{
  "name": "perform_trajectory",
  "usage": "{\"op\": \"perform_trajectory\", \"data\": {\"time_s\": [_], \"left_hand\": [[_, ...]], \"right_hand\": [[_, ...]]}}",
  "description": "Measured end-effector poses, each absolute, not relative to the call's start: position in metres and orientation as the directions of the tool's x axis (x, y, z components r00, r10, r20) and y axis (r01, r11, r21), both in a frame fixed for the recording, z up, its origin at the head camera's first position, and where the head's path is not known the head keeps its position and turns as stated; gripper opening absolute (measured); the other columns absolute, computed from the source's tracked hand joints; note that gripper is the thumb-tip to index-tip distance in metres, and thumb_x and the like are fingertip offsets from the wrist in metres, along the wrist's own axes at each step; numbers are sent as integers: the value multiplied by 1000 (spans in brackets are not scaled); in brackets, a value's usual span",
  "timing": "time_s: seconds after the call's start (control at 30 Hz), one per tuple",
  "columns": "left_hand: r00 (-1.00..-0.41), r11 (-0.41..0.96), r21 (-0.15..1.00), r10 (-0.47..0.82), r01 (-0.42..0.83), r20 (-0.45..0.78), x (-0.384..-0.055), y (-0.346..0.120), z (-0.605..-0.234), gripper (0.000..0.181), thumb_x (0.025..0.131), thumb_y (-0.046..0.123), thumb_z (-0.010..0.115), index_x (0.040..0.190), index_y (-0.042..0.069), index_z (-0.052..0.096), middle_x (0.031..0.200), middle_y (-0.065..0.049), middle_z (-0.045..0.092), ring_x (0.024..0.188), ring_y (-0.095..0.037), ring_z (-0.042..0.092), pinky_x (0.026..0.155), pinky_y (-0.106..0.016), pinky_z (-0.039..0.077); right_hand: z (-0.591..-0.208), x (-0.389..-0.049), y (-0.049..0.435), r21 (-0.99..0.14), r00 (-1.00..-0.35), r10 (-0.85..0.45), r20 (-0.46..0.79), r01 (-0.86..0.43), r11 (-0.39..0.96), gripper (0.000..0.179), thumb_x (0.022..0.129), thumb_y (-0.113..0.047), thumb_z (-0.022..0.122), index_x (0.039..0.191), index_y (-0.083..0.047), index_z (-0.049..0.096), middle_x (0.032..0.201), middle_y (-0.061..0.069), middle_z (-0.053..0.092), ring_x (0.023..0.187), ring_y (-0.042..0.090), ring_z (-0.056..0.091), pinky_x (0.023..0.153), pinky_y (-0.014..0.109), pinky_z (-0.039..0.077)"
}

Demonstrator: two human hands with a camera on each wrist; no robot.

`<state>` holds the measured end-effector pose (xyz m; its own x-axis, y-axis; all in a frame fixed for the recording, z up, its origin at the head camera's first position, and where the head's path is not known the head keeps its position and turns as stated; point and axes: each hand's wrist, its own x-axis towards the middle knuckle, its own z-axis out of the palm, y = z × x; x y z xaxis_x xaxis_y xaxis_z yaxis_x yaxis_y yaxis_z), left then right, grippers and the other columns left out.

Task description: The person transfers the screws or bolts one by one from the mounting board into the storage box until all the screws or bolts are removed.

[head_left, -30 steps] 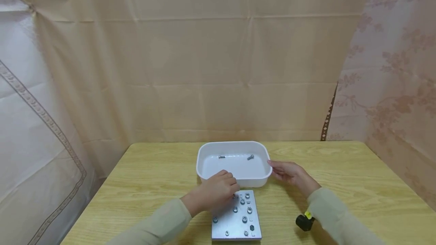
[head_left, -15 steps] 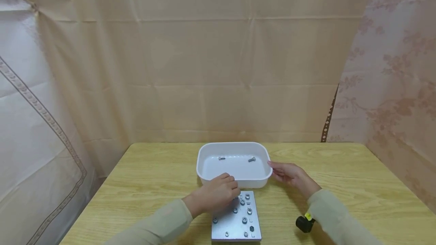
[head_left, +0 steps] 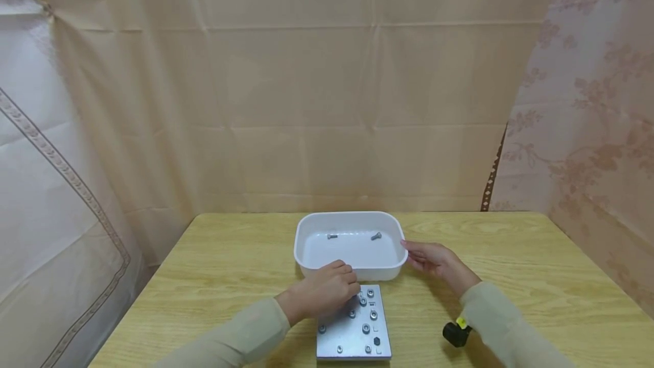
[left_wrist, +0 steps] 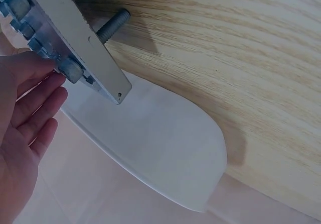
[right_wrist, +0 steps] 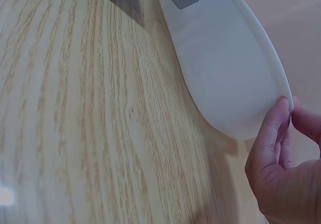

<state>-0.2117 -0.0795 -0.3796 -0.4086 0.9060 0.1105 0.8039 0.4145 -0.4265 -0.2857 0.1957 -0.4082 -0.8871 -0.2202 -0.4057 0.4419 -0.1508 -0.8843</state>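
Observation:
A silver metal plate (head_left: 352,337) with several socket-head bolts lies in front of a white plastic tray (head_left: 352,274). My left hand (head_left: 327,294) is over the plate's far left part and covers that corner. In the left wrist view its thumb and fingertips pinch at a bolt head (left_wrist: 71,69) near the plate's end. A threaded shank (left_wrist: 114,25) sticks out from the plate's underside. My right hand (head_left: 431,260) pinches the tray's right rim between thumb and fingers, as the right wrist view also shows. Two loose bolts (head_left: 376,236) lie inside the tray.
A black object with a yellow part (head_left: 456,334) lies beside the right sleeve on the wooden table (head_left: 230,277). Behind the table hangs a beige cloth (head_left: 306,101), with patterned cloths at both sides.
The left hand shifts very slightly at the plate's far end. The right hand stays on the tray rim, and the tray and plate keep their places.

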Motion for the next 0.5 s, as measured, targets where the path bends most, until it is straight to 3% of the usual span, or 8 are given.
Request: {"op": "perform_trajectory", "data": {"time_s": [0.5], "left_hand": [[-401, 412, -431, 908, 803, 121, -212, -79, -382, 15, 95, 20, 53, 99, 21, 67, 96, 11, 71, 93, -3, 63, 90, -20, 47]], "right_hand": [[-409, -286, 196, -880, -887, -221, -406, 444, -168, 18, 91, -14, 63, 74, -16, 68, 75, -4, 70, 74, 5, 64, 71, 16, 55]]}}
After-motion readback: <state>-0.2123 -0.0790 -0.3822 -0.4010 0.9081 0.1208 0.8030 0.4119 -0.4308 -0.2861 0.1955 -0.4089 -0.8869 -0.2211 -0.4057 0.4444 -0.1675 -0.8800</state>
